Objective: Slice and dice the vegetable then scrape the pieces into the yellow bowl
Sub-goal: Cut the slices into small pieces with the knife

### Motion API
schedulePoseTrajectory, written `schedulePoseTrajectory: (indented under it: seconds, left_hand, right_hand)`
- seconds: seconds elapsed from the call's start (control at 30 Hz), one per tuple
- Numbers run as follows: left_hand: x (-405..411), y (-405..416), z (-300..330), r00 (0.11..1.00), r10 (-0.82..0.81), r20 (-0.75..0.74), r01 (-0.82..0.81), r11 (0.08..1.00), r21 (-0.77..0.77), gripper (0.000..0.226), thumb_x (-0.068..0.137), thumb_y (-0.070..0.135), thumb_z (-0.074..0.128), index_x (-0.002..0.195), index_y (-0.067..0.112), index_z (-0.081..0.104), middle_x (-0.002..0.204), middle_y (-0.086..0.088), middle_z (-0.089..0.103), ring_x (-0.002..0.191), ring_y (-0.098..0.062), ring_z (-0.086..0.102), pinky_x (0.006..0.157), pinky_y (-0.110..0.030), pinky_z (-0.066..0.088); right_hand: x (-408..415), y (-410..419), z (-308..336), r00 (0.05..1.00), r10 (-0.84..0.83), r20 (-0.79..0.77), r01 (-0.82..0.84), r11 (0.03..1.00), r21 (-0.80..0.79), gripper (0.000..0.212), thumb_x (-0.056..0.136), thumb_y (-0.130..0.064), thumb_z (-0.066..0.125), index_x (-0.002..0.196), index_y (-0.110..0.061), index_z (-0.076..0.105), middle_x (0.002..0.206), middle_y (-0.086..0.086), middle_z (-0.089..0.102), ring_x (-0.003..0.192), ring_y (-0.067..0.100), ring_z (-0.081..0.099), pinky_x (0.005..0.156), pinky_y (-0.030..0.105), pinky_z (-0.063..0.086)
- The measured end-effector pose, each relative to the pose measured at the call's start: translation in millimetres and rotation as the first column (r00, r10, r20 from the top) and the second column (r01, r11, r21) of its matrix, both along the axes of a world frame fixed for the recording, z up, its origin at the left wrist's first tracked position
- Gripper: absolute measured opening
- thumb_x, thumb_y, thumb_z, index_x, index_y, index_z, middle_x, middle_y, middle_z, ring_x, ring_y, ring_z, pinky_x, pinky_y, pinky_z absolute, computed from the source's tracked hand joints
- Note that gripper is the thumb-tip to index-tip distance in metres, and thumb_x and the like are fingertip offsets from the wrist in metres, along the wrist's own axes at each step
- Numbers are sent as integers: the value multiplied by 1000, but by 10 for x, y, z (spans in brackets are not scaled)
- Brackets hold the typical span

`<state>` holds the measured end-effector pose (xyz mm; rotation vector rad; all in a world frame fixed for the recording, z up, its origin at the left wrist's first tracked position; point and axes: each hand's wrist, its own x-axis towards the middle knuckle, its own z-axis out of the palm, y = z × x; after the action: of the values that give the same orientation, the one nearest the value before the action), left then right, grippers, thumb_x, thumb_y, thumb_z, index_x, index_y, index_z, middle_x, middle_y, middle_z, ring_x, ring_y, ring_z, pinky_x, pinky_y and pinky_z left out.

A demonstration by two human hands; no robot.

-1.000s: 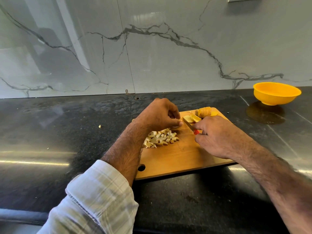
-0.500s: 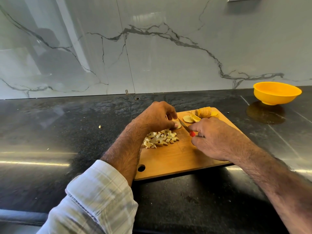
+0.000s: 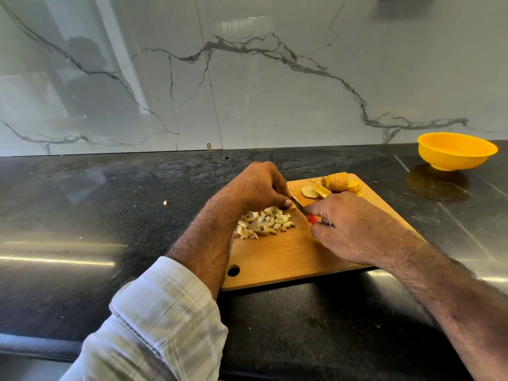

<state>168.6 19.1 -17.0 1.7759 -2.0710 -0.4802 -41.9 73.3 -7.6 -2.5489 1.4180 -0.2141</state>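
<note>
- Head view, far left: a small stray scrap (image 3: 165,202) lies on the dark tabletop (image 3: 82,204), well apart from the wooden cutting board (image 3: 277,257).
- On the board's left part the pile of diced pieces (image 3: 265,222) sits just beside the left wrist, much as it did a second ago.
- The left hand (image 3: 255,188) curls its fingers (image 3: 286,202) down and pinches a single slice (image 3: 292,206) flat against the board at the pile's far edge; it has drawn this slice over from the fanned slices since a second ago.
- The knife (image 3: 302,209), red-handled, now lies with its blade right at that slice; a second ago it was further right, near the slices.
- The right hand (image 3: 354,229) grips the handle, fingers wrapped round it, and has shifted left with the blade.
- Judgement: dicing of one more slice is under way, so the task is part done.
- Further right, the uncut slices (image 3: 334,184) remain fanned at the board's far corner, still to be diced.
- Far right, the yellow bowl (image 3: 456,152) stands on the tabletop, well apart from the board; its inside is not visible, and scraping looks not yet begun.
</note>
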Motion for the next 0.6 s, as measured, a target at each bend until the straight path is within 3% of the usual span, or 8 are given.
schedulePoseTrajectory:
  seconds: [0.17,0.4,0.5,0.6]
  left_hand:
    - [-3,2,2,1000,-15,6,15,1000,8,11,88,26,84,99,26,83,98,13,70,92,-1,61,70,-15,42]
    - [-15,-4,23,1000,-10,3,10,999,33,12,89,25,83,101,25,83,105,10,70,98,-5,59,78,-21,45]
    - [-18,-2,16,1000,-6,0,6,999,36,11,88,25,83,100,25,83,106,10,70,100,-4,57,82,-23,44]
    - [-20,1,12,1000,-2,-7,2,999,32,9,88,25,84,97,26,83,104,13,68,100,-3,57,78,-19,40]
  right_hand:
    - [9,-35,-34,999,-21,-44,21,1000,-13,33,98,-34,56,124,-18,69,99,-3,71,92,13,66,85,36,61]
    - [44,-10,0,997,-7,-76,9,1000,21,36,101,-33,54,136,-28,64,90,-8,64,91,12,63,82,31,59]
    - [52,-25,-25,996,-15,-89,17,999,29,37,101,-31,54,137,-27,63,83,-9,58,84,10,59,73,26,53]
    - [68,-23,-67,996,-20,-86,21,1000,12,38,98,-29,55,134,-26,64,92,-8,60,90,13,61,80,31,58]
